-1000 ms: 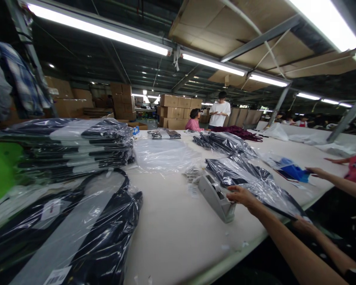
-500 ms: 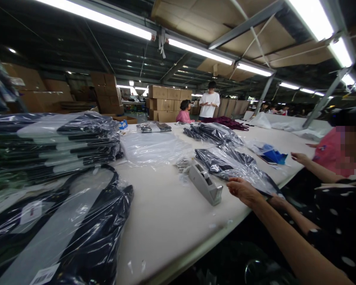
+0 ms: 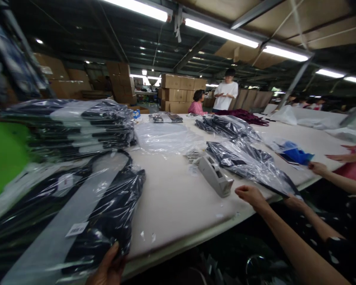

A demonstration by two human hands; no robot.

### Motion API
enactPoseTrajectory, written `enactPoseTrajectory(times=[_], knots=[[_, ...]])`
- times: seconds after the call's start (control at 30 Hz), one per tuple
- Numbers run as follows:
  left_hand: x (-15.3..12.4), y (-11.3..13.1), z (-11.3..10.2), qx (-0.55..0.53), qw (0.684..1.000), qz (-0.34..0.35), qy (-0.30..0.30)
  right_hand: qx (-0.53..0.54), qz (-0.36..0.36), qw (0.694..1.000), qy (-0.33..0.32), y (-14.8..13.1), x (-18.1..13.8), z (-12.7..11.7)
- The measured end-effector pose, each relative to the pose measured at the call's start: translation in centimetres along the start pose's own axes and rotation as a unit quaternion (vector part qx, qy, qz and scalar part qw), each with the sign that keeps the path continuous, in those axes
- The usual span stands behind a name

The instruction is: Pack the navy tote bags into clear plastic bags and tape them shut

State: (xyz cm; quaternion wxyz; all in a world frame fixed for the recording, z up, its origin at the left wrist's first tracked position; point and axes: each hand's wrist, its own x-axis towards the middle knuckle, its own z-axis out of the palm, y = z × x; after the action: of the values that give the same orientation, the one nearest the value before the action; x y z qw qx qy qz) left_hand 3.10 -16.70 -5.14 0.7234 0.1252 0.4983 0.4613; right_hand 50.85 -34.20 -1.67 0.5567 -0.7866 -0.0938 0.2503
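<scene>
At the lower left lies a clear plastic bag of dark fabric. A dark loop, a pale central panel and white labels show through the film. My right hand enters from the bottom edge and is closed on the bag's near right corner, thumb on top. The remaining fingers are partly hidden. My left hand is out of view. Behind this bag, a stack of similar bagged dark items stands on the white table. A grey tape dispenser is to the right.
On the right, a co-worker's hand is near the dispenser; another hand touches a bagged dark item. Blue plastic lies farther right. Flat clear bags lie mid-table. A green panel stands at left.
My right hand has come into view, gripping the bag's near corner. The view has turned left, so the scene sits farther right. The co-worker's near hand stays by the dispenser.
</scene>
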Motion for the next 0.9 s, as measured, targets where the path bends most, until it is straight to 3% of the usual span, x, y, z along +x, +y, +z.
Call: enactPoseTrajectory(times=[0.1,0.17,0.3,0.43,0.5,0.57,0.67,0.9], knots=[[-0.9,-0.1,0.4,-0.038,0.999,0.015,-0.014,-0.064,-0.015,0.998,0.007,1.2,-0.3,-0.2],[-1.3,-0.2,0.6,-0.056,0.998,0.027,-0.023,-0.072,-0.05,0.996,-0.027,1.1,-1.3,1.8],[-1.5,-0.6,0.5,-0.066,0.996,0.042,-0.034,-0.077,-0.12,0.969,-0.2,-2.5,-8.8,11.1],[-1.8,-0.8,0.4,-0.057,0.995,0.056,-0.051,-0.052,-0.133,0.898,-0.416,-6.7,-18.8,21.2],[-1.8,-0.8,0.5,-0.056,0.995,0.064,-0.06,-0.051,-0.143,0.867,-0.474,-7.4,-21.7,24.5],[-1.9,-0.8,0.6,-0.056,0.994,0.068,-0.06,-0.054,-0.148,0.858,-0.489,-7.0,-22.8,26.6],[-1.8,-0.8,0.5,-0.054,0.994,0.069,-0.065,-0.051,-0.133,0.874,-0.465,-5.4,-22.3,28.6],[-1.8,-0.8,0.0,-0.043,0.99,0.073,-0.112,-0.014,-0.057,0.889,-0.454,-2.7,-20.9,30.3]])
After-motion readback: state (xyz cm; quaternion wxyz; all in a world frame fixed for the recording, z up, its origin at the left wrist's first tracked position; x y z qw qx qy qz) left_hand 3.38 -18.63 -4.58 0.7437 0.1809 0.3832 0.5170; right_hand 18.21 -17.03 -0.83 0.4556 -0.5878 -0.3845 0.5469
